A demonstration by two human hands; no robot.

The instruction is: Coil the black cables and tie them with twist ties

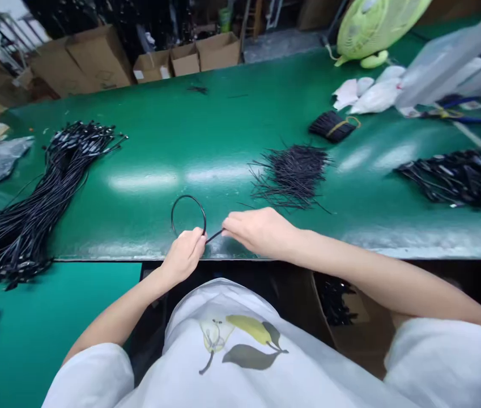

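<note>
A black cable [188,196] forms a round loop above the front edge of the green table [150,221]. My left hand [186,252] pinches the loop at its lower right side. A short straight stretch of the cable runs from there to my right hand [252,229], whose fingertips are closed on it. The cable's ends are hidden in my fingers. Just beyond my right hand lies a loose pile of thin black ties [297,173]. To the left, a long bundle of black cables [59,181] stretches across the table and over its front edge.
A banded bundle of black ties [329,126] lies behind the pile. More coiled black cables [456,178] are at the right. A yellow-green fan [378,28] and white plastic bags [378,93] stand at the back right. Cardboard boxes [99,59] line the far side.
</note>
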